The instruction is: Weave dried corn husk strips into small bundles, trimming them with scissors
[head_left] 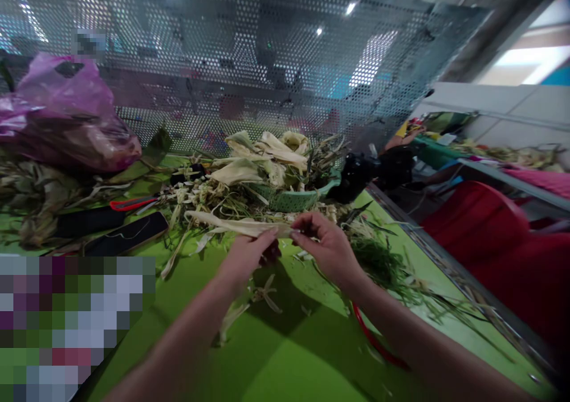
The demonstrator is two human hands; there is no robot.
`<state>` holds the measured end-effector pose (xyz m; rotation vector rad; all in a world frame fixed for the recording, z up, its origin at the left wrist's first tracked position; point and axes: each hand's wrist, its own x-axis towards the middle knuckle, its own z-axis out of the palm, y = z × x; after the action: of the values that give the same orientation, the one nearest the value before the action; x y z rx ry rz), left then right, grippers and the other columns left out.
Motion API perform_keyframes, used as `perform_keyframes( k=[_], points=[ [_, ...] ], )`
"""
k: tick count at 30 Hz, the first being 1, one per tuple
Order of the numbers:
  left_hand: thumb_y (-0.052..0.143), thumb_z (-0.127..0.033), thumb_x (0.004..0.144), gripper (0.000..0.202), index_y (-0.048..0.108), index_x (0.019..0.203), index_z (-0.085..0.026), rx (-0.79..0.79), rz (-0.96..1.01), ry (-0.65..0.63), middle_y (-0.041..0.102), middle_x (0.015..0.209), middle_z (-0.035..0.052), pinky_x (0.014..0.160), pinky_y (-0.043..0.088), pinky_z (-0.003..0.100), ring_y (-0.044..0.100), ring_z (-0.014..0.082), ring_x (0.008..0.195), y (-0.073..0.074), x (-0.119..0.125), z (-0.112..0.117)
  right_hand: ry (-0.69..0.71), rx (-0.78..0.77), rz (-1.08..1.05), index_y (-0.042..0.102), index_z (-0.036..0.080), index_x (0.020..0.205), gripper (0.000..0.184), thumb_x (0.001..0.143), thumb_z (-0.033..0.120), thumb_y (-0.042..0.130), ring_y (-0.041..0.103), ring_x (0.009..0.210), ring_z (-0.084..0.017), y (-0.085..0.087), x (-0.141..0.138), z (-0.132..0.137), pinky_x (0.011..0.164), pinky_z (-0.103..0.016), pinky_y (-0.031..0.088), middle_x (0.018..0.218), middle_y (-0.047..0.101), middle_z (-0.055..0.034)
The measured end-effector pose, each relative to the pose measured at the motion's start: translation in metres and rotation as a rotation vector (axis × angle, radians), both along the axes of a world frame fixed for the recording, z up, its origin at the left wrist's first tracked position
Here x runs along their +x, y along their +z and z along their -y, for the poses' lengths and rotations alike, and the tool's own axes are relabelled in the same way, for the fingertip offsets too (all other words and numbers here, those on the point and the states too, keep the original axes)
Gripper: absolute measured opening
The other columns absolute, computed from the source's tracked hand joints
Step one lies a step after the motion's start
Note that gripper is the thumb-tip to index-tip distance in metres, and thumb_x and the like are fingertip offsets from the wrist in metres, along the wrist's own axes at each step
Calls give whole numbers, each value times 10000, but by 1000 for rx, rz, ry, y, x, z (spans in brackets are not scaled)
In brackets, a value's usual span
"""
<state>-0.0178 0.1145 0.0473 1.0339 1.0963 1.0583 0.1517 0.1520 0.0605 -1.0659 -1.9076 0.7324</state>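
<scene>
A pale dried corn husk (229,222) stretches across both hands, its long end pointing left. My left hand (256,249) grips its middle with the thumb on top. At the husk's right end, my right hand (323,244) pinches it between thumb and fingertips. Just beyond the hands, a green plastic basket (297,200) holds a heap of dry husks (267,158). Husk scraps (266,295) lie on the green tabletop (267,354) below my hands. Beneath my right forearm, a curved red handle (374,339) shows in part; the rest of it is hidden.
A pink plastic bag (75,117) stands at the far left. Nearer are red-handled scissors (133,203) and a dark phone-like slab (127,234). Green shreds (383,265) lie right, by a black bag (356,173). A perforated metal panel (249,51) closes the back; red chairs (485,236) stand right.
</scene>
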Motion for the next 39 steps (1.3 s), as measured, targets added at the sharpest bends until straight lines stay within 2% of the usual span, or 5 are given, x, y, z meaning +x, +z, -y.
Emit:
perform_keyframes(
  k=[4,10,18,29,39],
  points=[
    [514,-536,806,416,636,779,-140,110,-78,-447,622,658,51,578,412,269,545,139,577,20,-3,11,-90,275,384,587,205,949,149,813,172,537,580,738,-159,22,13,-4,687,-276,416,873,649,-21],
    [608,-270,784,177,644,953,-233,633,-625,177,652,1010,69,862,351,361,514,247,1011,22,-7,5,28,250,425,598,213,975,181,812,180,527,595,716,-151,45,9,14,651,-253,425,850,666,-18],
    [445,-221,862,134,565,805,-202,637,-849,188,633,776,38,685,334,283,532,179,741,10,-9,0,-150,88,409,566,222,1087,249,863,325,532,612,792,-186,48,61,39,695,-295,462,878,656,-42],
    [451,-370,872,209,569,861,-197,495,-552,164,616,753,17,592,322,241,503,140,633,5,-7,1,-406,-177,885,527,213,1172,483,689,225,543,592,862,-257,-19,123,101,687,-331,406,1004,636,-84],
    [517,-384,816,218,566,763,-178,418,-321,224,557,673,-12,583,325,229,455,121,610,2,-9,-4,-254,-607,19,572,211,1164,488,679,265,567,620,898,-259,7,130,100,684,-345,493,1012,654,-102]
  ],
)
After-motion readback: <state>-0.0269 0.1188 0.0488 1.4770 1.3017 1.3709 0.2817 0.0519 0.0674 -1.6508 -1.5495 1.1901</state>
